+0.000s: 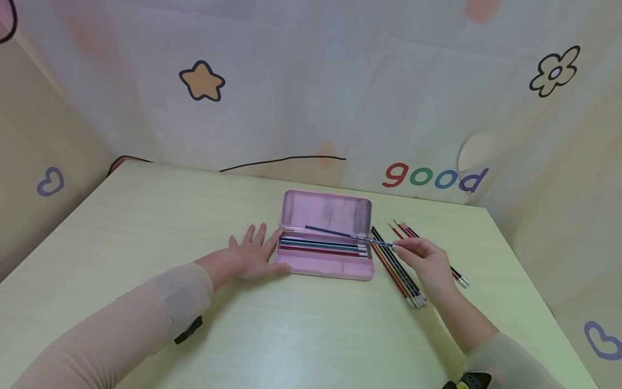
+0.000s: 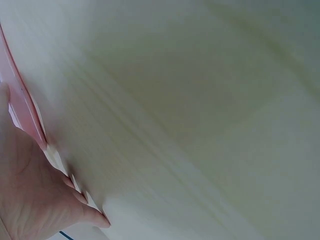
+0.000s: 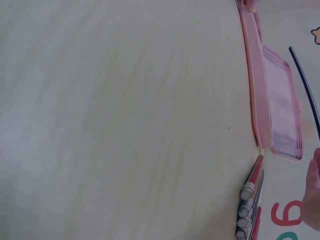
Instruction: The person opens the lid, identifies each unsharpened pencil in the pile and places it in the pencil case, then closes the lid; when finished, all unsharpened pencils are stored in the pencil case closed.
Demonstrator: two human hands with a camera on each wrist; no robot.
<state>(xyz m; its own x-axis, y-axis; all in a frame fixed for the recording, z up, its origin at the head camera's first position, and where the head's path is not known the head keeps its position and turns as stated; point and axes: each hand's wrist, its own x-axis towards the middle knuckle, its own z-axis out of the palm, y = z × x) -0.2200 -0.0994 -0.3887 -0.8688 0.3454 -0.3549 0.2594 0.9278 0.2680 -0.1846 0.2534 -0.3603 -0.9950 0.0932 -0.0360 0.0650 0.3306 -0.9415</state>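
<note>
A pink pencil case [image 1: 330, 270] lies on the table with its lid [image 1: 325, 210] folded back. Several pencils [image 1: 320, 247] lie side by side inside it. My left hand [image 1: 252, 256] is spread out, its thumb and a finger touching the left side of the case. In my right hand [image 1: 427, 265] a dark pencil [image 1: 340, 233] is pinched at one end, its length reaching left above the case. The same pencil [image 3: 304, 82] shows in the right wrist view, clear of the case. The left wrist view catches only part of the left hand [image 2: 35, 190] and the pink edge.
A bunch of pencils [image 1: 398, 270] lies to the right of the case, eraser ends toward me. More pencils [image 1: 457, 273] lie farther right, partly behind the right hand. The pale table [image 1: 272, 335] meets a printed cloth [image 1: 311, 108] at its back edge.
</note>
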